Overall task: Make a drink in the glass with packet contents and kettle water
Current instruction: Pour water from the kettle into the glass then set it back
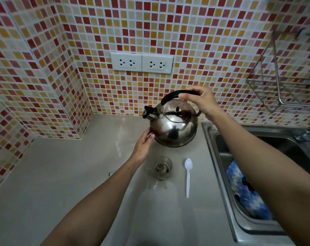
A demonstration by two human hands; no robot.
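Glass (162, 168) sits on the counter (62, 174), dark granules in its bottom, white spoon (188, 176) just right of it, sink (221, 157) further right. Behind the glass, left hand (143, 146) lies flat-fingered against the kettle (173, 125) side, right hand (200, 100) clamped on its black handle. Risks: hot steel burns the left fingers; spout overshoots the small glass, water spills.

Steel sink (220, 167) as landmark, at right. Blue-white checked cloth (246, 192) lying inside sink. White plastic spoon (188, 174) on grey counter (44, 174) just left of sink. Wire rack (282, 80) on tiled wall above sink. Double socket plates (141, 62) up-left of sink.
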